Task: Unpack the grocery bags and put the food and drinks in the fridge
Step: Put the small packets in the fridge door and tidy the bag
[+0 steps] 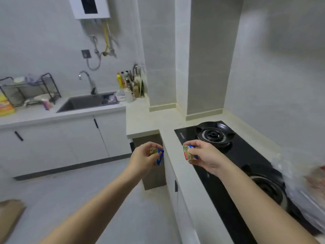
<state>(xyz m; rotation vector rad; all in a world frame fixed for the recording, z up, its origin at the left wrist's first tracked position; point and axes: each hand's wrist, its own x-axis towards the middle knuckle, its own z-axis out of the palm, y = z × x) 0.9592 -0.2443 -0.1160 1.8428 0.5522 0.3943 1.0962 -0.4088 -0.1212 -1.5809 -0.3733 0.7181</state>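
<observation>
My left hand [144,158] grips a small blue and gold food packet [159,155] over the floor, just left of the counter edge. My right hand [204,155] pinches a second small packet [189,153], gold with a red and blue edge, above the front left corner of the black gas hob [228,173]. A translucent plastic grocery bag [302,187] with reddish contents lies at the right, over the near burner. A brown paper bag [9,213] shows at the lower left edge. No fridge is in sight.
A sink [84,103] with a tap is set in the far counter, with a black dish rack [29,90] to its left and bottles [123,80] in the corner. White cabinets [70,138] run below. A tiled pillar [207,59] rises behind the hob.
</observation>
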